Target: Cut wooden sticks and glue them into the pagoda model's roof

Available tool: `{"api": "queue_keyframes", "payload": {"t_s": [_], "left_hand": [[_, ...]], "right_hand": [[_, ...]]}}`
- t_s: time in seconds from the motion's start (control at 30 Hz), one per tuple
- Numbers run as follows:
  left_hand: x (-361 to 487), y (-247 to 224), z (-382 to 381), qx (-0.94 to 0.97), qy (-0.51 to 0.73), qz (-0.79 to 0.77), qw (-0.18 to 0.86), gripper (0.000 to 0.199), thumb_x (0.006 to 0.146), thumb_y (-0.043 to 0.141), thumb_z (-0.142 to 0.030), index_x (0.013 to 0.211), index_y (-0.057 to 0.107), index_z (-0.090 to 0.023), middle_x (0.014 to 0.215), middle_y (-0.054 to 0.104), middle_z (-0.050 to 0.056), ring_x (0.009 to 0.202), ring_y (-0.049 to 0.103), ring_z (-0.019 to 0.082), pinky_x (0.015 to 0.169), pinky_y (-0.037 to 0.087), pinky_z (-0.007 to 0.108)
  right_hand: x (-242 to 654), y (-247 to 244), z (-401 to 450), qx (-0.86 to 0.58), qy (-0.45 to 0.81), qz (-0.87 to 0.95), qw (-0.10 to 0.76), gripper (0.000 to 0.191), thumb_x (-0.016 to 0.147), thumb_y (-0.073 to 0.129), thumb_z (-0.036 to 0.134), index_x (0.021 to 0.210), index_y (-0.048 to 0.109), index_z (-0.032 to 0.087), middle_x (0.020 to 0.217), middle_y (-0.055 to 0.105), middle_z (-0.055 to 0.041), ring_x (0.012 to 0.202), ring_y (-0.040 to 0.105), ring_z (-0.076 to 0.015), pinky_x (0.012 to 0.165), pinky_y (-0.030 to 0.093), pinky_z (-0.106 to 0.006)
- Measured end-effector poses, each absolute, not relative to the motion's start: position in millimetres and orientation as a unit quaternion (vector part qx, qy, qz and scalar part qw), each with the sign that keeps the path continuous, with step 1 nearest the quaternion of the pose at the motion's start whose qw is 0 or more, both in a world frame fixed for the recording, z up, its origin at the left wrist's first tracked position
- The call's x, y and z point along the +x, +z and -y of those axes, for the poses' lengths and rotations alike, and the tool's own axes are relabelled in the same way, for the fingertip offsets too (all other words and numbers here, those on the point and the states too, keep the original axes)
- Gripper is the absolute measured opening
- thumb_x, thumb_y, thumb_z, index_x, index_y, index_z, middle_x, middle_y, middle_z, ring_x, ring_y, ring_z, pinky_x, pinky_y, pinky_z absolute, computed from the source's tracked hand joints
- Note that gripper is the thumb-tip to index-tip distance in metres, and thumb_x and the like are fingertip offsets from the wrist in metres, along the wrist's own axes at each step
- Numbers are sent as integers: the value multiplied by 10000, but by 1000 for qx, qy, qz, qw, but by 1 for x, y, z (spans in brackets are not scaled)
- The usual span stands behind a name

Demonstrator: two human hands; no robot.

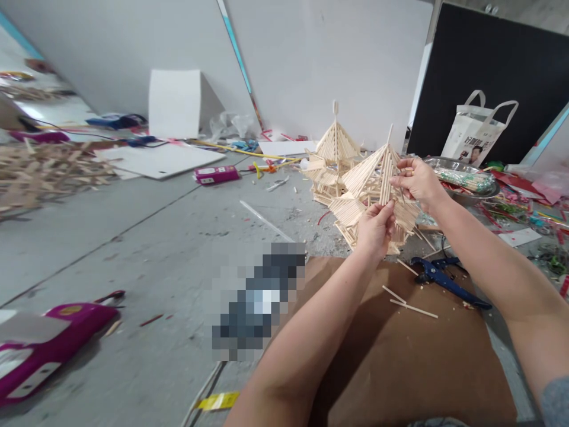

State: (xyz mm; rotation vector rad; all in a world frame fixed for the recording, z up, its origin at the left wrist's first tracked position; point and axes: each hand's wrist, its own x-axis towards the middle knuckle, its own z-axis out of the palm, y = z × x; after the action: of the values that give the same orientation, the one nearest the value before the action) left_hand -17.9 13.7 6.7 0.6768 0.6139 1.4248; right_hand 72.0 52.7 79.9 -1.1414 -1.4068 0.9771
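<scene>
A small pagoda-like model made of thin wooden sticks (351, 216) stands in front of me, its pointed roof (371, 172) topped by a thin spire. My left hand (376, 228) is closed in a pinch at the roof's lower edge, on the ends of the wooden sticks there. Higher up on the right slope, my right hand (420, 182) pinches at a wooden stick against the roof; its fingertips partly hide it. Just behind stands a second, similar stick model (336, 145). Loose wooden sticks (413, 308) and a blue-handled cutter (448, 284) lie near my forearms.
Brown paper (418, 362) covers the floor beneath my arms. A metal bowl (480, 196) with wrapped bundles and a white bag (473, 133) stand at right. Magenta devices (216, 174) and a pile of wood pieces (53, 172) lie at left. A blurred-out object (262, 296) sits beside the paper.
</scene>
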Motion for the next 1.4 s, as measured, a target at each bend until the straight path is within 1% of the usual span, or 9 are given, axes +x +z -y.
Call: {"api": "queue_keyframes", "payload": {"t_s": [0.2, 0.4, 0.57, 0.7, 0.83, 1.07, 1.27, 1.4], "left_hand": [[-19, 7, -15, 319, 636, -263, 652, 303, 573, 696, -311, 636, 441, -162, 424, 432, -95, 302, 302, 6, 318, 194, 158], [-21, 6, -15, 327, 638, -267, 644, 312, 570, 700, -323, 627, 439, -161, 425, 427, -93, 300, 305, 5, 327, 188, 158], [-20, 4, -16, 345, 636, -274, 634, 264, 590, 678, -321, 682, 493, -156, 401, 413, -98, 278, 300, 12, 320, 172, 167], [-20, 6, -15, 352, 643, -277, 622, 221, 599, 659, -285, 698, 516, -149, 382, 398, -100, 269, 290, 16, 315, 162, 171], [-20, 7, -14, 357, 643, -279, 617, 203, 602, 646, -276, 687, 509, -153, 374, 394, -99, 266, 289, 17, 312, 165, 170], [-22, 6, -15, 361, 640, -271, 622, 184, 604, 630, -247, 694, 499, -154, 416, 422, -90, 280, 308, 18, 319, 177, 174], [-23, 8, -15, 355, 635, -277, 628, 227, 577, 654, -265, 707, 507, -150, 425, 408, -95, 292, 299, 9, 327, 185, 167], [-23, 9, -14, 358, 630, -278, 631, 234, 578, 655, -278, 677, 481, -157, 421, 406, -96, 293, 301, 9, 327, 196, 163]], "right_hand": [[73, 81, -55, -479, 396, 593, 512, 342, 590, 675, 97, 760, 403, 216, 519, 429, 97, 319, 315, -29, 312, 191, -201], [75, 81, -56, -486, 391, 598, 503, 362, 567, 698, 128, 760, 403, 214, 542, 451, 82, 344, 331, -32, 326, 204, -197], [74, 82, -55, -481, 400, 599, 500, 369, 559, 707, 122, 747, 403, 215, 538, 451, 81, 345, 335, -28, 316, 196, -186], [73, 84, -53, -489, 402, 594, 497, 377, 551, 715, 109, 740, 406, 215, 515, 458, 84, 329, 333, -30, 306, 187, -186], [73, 84, -53, -482, 403, 597, 499, 371, 557, 716, 107, 732, 407, 216, 498, 445, 91, 322, 321, -28, 308, 193, -191], [74, 83, -55, -490, 395, 600, 494, 354, 580, 694, 82, 748, 411, 212, 530, 447, 85, 330, 343, -32, 322, 215, -200], [73, 84, -52, -478, 418, 593, 494, 320, 616, 639, 24, 759, 413, 200, 494, 442, 101, 295, 327, -23, 300, 197, -180], [74, 84, -50, -470, 431, 590, 495, 316, 627, 611, -3, 769, 408, 194, 475, 434, 113, 280, 323, -17, 287, 190, -161]]}}
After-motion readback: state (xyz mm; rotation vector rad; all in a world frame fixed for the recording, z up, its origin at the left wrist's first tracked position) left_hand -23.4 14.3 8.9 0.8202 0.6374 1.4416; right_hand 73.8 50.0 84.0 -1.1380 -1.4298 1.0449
